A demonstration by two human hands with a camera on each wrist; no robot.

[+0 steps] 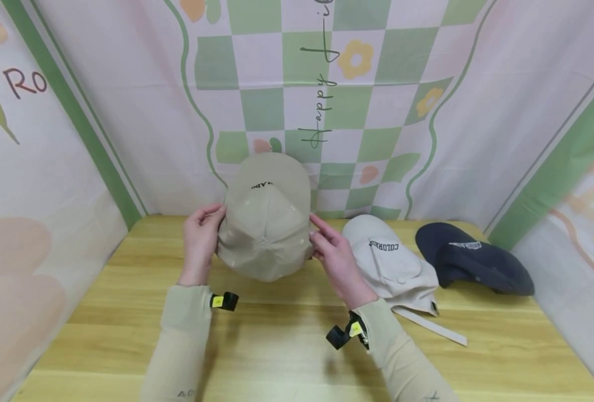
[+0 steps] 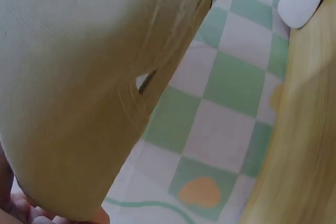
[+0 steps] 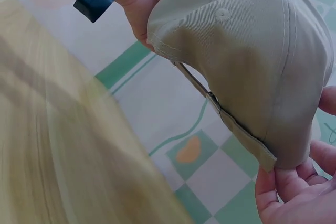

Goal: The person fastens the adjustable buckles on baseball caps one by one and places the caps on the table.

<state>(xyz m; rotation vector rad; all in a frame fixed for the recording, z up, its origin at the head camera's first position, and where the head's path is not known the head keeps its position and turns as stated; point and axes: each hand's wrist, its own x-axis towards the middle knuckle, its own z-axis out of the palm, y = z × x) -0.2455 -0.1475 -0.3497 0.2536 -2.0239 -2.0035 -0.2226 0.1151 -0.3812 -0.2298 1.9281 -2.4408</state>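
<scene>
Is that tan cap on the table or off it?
Off: the left hand and right hand hold the tan cap by its sides, raised above the table.

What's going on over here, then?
A person's left hand and right hand grip opposite sides of a khaki-beige fabric baseball cap, holding it up above a light wood-grain table. On the table to the person's right lie an off-white fabric cap with a loose strap and a dark navy fabric cap, neither being touched.
</scene>
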